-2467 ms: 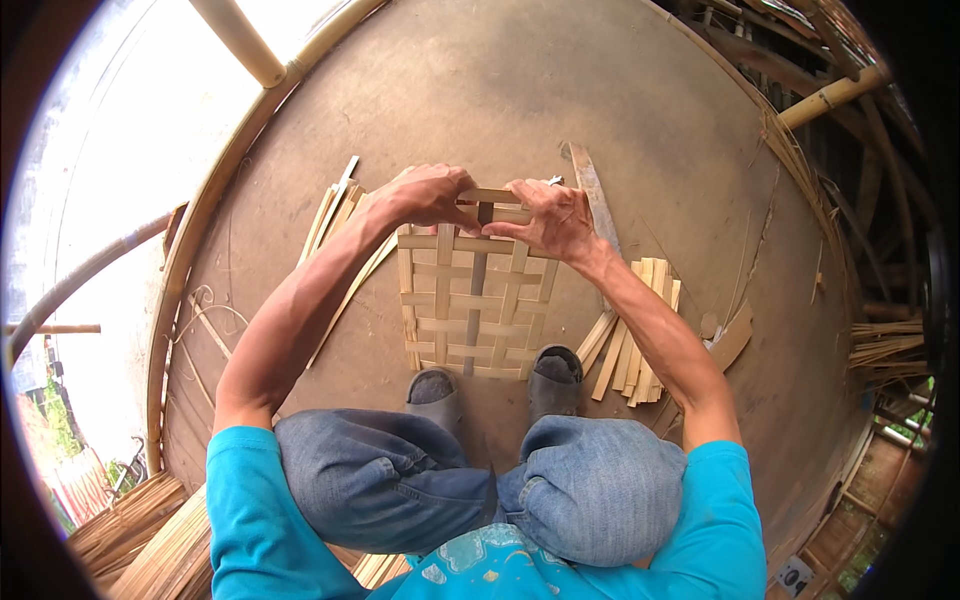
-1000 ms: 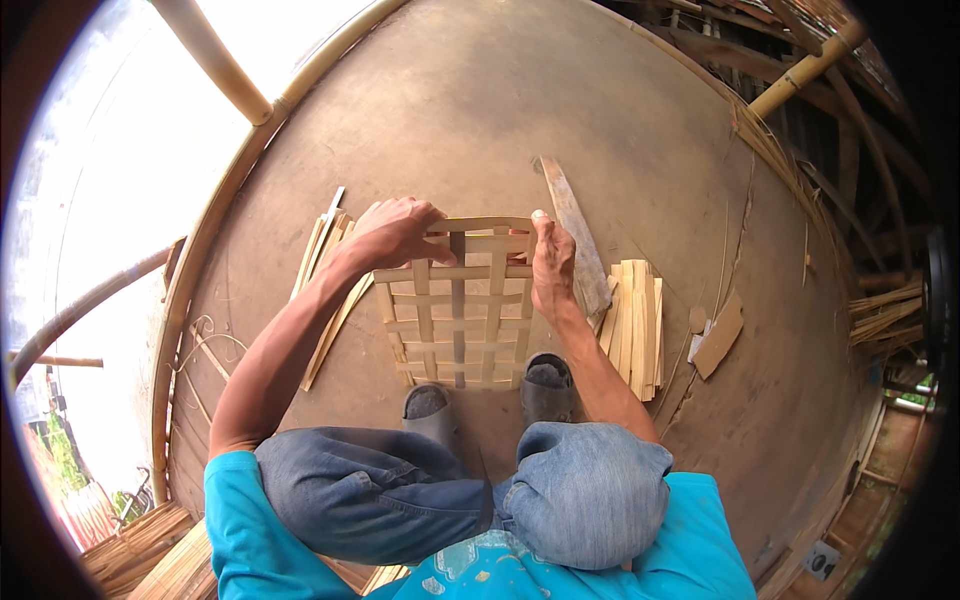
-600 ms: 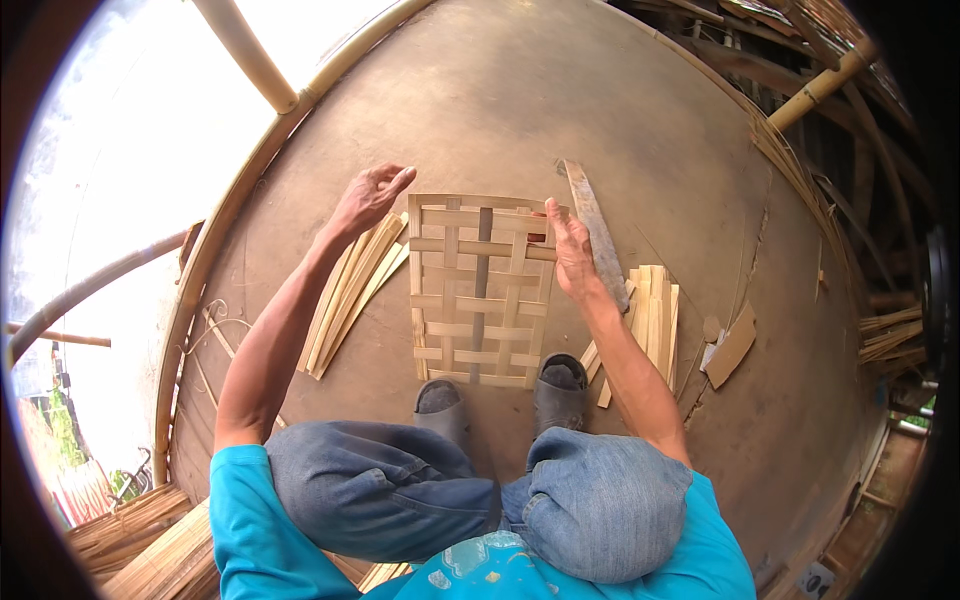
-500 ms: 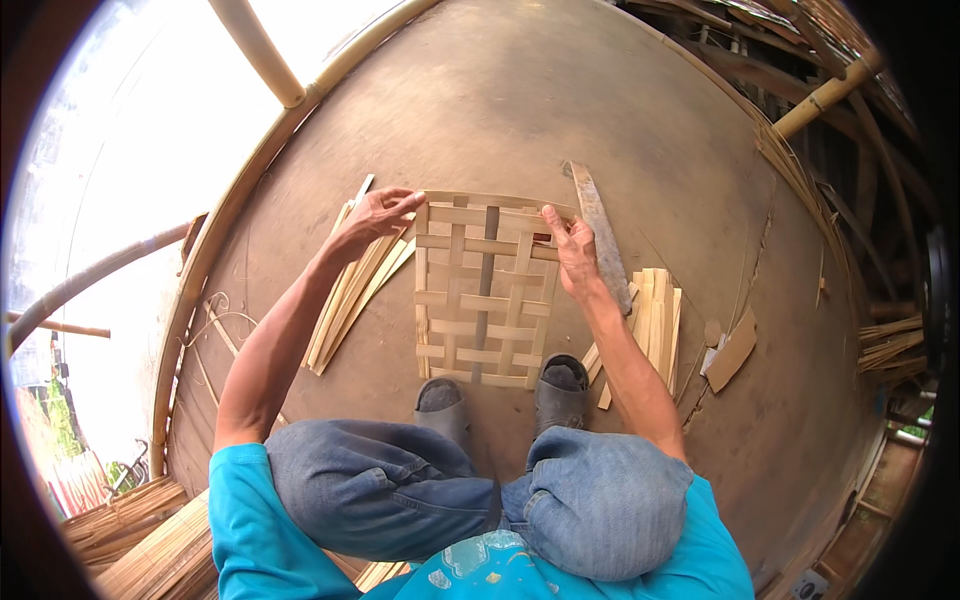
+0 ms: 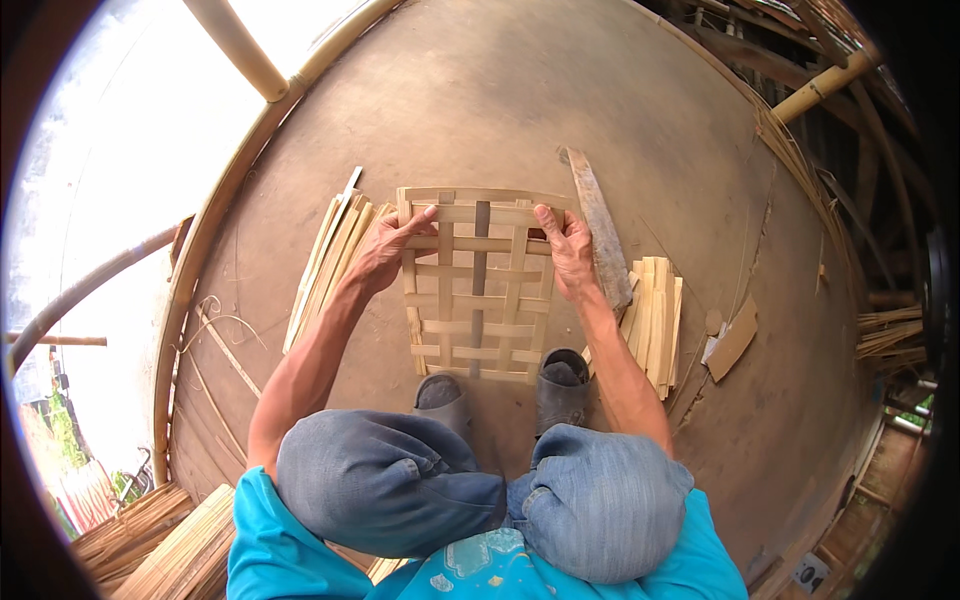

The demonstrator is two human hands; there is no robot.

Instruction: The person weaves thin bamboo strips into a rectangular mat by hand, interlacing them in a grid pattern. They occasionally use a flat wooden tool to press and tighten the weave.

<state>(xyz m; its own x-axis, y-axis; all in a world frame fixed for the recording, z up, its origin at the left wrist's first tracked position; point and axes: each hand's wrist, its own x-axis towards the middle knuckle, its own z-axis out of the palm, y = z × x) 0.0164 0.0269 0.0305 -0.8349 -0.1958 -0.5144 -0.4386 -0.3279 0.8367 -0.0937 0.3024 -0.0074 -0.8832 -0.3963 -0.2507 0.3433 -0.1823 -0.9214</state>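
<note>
A woven bamboo panel (image 5: 478,300), an open grid of pale strips with one dark strip up its middle, stands in front of my feet. Its lower edge is close to the toes of my sandals. My left hand (image 5: 388,250) grips the left side near the top, thumb on the near face and fingers behind. On the upper right, my right hand (image 5: 568,248) holds the panel the same way, thumb up at the corner. Part of each hand's fingers is hidden behind the strips.
Bamboo strips (image 5: 330,260) lie left of the panel, with another stack (image 5: 655,325) at the right. A long flat blade-like piece (image 5: 597,225) rests beyond my right hand. Cardboard (image 5: 733,340) lies farther right. Strip bundles (image 5: 185,550) sit at the lower left.
My left hand has moved from the panel's top left corner down onto its left side, its thumb now over the front. The panel has shifted slightly left.
</note>
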